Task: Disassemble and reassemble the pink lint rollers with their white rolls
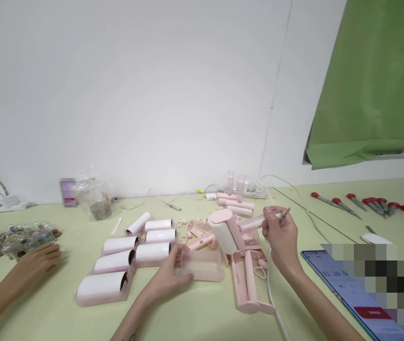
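My left hand (166,274) grips the left end of a translucent pink cover (204,265), low over the table, with the thumb along its near edge. In my right hand (283,237) is a pink lint roller (225,232), held by its pale handle (253,222), its white roll end raised and tilted to the left. A thin dark tip pokes out past my right fingers; what it belongs to is unclear. Just below the roller lie pink handle parts (246,284). White paper rolls in pink covers (104,286) lie in rows left of my left hand.
Another person's hand (41,258) rests by several small clear domes (20,239) at left. A clear bag (97,199) stands by the wall. A power strip (255,189) and cables lie behind the pink parts. Red-handled tools (376,204) and a phone (354,293) lie at right.
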Demonstrator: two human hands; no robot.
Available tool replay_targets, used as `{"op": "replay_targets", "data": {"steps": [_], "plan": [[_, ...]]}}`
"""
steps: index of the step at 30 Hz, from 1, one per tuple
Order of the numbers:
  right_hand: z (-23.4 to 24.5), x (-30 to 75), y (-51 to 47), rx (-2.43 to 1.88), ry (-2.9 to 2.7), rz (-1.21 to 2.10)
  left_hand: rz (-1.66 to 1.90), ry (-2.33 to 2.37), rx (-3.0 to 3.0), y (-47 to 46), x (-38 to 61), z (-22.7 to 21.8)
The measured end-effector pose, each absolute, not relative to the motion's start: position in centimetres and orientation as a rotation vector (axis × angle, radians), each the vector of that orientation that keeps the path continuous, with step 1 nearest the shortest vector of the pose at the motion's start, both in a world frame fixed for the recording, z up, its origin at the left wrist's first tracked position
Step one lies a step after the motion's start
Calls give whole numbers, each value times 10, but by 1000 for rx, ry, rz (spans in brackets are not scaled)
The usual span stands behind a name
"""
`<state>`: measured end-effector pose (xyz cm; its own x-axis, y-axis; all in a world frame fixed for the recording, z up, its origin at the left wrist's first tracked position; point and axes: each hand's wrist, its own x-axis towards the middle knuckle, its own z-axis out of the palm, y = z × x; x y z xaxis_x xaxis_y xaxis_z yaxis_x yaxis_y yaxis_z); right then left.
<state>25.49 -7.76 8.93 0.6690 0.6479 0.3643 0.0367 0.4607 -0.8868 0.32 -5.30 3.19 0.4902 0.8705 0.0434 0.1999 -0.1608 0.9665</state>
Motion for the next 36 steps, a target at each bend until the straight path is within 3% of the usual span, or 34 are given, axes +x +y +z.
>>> {"op": "replay_targets", "data": {"steps": [3,9,14,22,31,33,36], "plan": [[90,245,-82,-999,-758,504,767,1082,1813,-58,2,33],[81,224,-94,-925,-994,510,1437,1005,1783,-64,15,31],[61,222,-101,-831,-1351,163,741,625,940,-81,28,45],[51,182,-99,-1138,-1023,858,956,534,763,-96,44,38],[62,207,-96,-898,-950,1418,431,552,788,-84,28,27],[72,222,-90,-897,-973,1364,382,497,836,-83,24,27],[83,244,-76,-1076,-1084,923,460,488,854,-84,23,33]]}}
